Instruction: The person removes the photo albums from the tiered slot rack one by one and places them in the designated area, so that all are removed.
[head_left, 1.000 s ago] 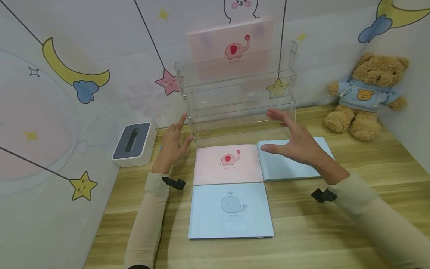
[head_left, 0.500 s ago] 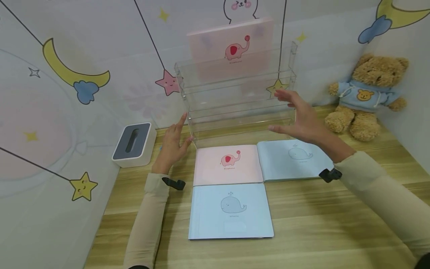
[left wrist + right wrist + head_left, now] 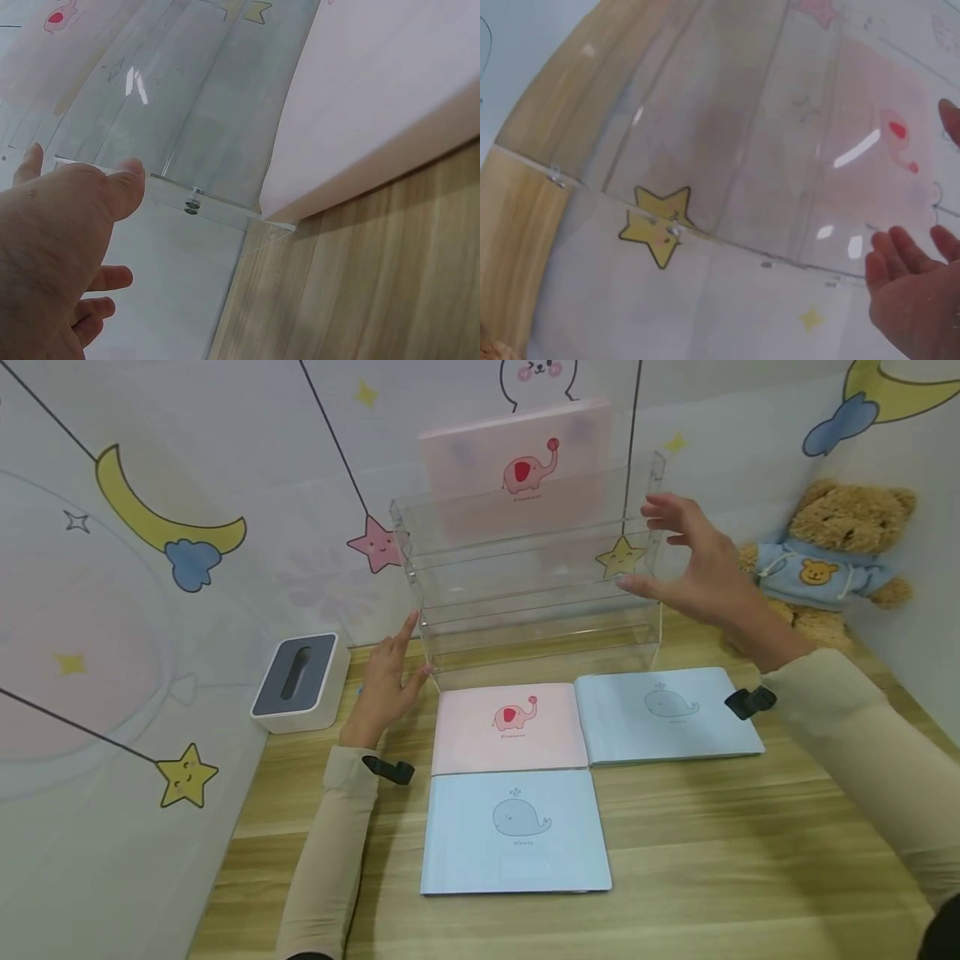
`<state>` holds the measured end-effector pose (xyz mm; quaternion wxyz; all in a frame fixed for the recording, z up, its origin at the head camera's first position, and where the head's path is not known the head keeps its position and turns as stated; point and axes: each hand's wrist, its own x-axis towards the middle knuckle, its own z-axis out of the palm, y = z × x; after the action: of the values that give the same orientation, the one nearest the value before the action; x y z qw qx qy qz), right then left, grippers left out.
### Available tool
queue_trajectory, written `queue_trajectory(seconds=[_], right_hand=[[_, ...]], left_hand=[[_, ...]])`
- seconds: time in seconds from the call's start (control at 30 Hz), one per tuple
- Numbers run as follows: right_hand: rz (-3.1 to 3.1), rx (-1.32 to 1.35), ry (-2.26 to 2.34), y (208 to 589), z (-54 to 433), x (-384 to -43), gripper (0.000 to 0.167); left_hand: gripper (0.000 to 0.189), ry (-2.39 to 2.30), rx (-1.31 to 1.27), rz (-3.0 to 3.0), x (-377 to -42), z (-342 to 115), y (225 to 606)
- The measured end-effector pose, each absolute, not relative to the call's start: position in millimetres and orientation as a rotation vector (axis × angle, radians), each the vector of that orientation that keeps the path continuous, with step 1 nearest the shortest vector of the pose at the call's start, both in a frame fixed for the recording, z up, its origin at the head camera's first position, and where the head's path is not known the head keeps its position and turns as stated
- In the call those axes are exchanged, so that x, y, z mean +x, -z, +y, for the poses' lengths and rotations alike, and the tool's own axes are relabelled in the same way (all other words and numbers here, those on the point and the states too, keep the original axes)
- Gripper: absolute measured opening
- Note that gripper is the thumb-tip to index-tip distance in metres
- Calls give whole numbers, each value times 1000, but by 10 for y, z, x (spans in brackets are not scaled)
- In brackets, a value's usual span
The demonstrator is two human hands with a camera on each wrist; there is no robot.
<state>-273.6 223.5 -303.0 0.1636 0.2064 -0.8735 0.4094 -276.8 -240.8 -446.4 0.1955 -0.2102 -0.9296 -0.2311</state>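
A clear acrylic tiered rack [image 3: 525,597] stands against the wall, with a pink elephant book [image 3: 480,485] upright on its top tier. My left hand [image 3: 386,681] rests at the rack's left side; in the left wrist view its thumb [image 3: 129,187] lies along the panel's edge. Close to the rack's right side, my right hand [image 3: 705,568] is raised with thumb and fingers spread, holding nothing. On the table in front lie another pink elephant book [image 3: 465,727], a blue whale book [image 3: 457,860] below it, and a second blue whale book [image 3: 622,735] to the right.
A white box with a grey slotted top [image 3: 330,702] sits left of the rack. At the right, a teddy bear [image 3: 847,527] in a blue top sits by the wall, partly behind my right hand. Moons and stars decorate the wall. The table [image 3: 712,860] is wood-grained.
My right hand has risen along the rack's right side, moving up and to the right, uncovering the right-hand whale book. My left hand stays at the rack's left side.
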Motion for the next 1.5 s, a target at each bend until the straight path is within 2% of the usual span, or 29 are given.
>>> queue_trajectory(seconds=[0.23, 0.67, 0.9, 1.5], right_hand=[[-2442, 607, -1094, 2877, 2307, -2915, 98], [-2471, 564, -1043, 2724, 2410, -3041, 94], [-2480, 545, -1000, 2563, 2323, -3211, 95], [-2535, 398, -1210, 2203, 2054, -3570, 91]], left_hand=[[87, 655, -597, -2605, -2771, -2414, 4470], [89, 659, -632, -2569, -2791, -2386, 4497], [85, 692, -598, -2608, -2696, -2406, 4456], [83, 691, -559, -2668, -2715, -2403, 4416]])
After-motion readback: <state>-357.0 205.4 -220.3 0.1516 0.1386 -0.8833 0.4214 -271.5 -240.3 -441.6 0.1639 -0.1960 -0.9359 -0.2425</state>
